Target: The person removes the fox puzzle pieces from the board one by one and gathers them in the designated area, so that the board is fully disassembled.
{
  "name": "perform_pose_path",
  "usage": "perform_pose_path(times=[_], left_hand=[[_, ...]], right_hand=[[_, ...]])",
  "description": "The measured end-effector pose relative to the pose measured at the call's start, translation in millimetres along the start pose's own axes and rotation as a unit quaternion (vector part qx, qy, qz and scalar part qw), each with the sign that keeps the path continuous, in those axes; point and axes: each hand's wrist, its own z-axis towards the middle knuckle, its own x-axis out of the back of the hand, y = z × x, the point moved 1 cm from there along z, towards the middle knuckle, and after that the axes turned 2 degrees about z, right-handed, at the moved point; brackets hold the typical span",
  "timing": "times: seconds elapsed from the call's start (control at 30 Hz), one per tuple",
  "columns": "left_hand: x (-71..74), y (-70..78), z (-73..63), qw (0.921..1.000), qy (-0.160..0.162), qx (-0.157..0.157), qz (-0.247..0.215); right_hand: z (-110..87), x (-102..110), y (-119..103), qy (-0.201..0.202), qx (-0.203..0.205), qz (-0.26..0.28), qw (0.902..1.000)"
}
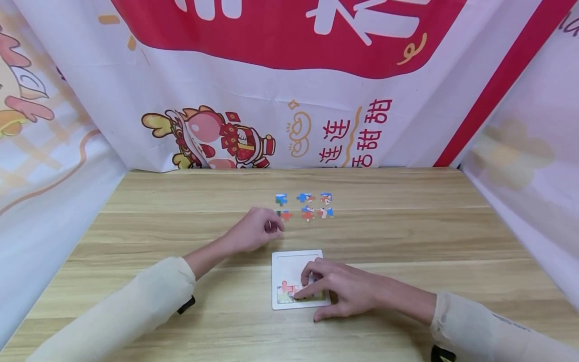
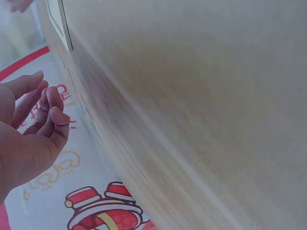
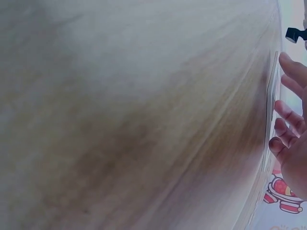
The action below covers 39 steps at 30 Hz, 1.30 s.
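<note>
A white puzzle tray (image 1: 274,271) lies flat on the table, with joined jigsaw pieces (image 1: 285,295) along its near side. Over the tray's right part is my right hand (image 1: 348,289); its fingers reach down at the pieces and hide some of them. In the right wrist view the right fingers (image 3: 286,111) are spread and gently bent beside the tray's edge. My left hand (image 1: 258,230) hovers beyond the tray, fingers loosely curled around nothing, as the left wrist view confirms. Just past it lie loose jigsaw pieces (image 1: 307,214) in two rows.
The wooden table (image 1: 407,221) carries the tray and the pieces. A printed white and red cloth (image 1: 271,90) hangs behind its far edge, and similar cloths close in the left and right sides.
</note>
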Motion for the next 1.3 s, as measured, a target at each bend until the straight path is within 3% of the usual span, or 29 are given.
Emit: perform_pose_path(times=[0.33,0.67,1.1,1.3], left_hand=[[-14.3,12.0,-19.7,0.9982,-0.034,-0.047,0.013],[-27.2,22.4,-35.9,0.9902,-0.104,-0.089,0.029],[-40.2,36.6,-45.6,0.9712,-0.165,-0.162,0.058],[-44.1,34.9,-44.7,0.9687,-0.182,-0.161,0.053]], right_hand=[[-5.1,4.7,-0.7,0.014,-0.038,0.023,0.9989],[-11.2,7.9,5.9,0.037,-0.110,0.040,0.9924],[-11.3,7.5,7.9,0.050,-0.146,0.031,0.9875],[-11.1,7.1,9.3,0.048,-0.153,0.038,0.9863]])
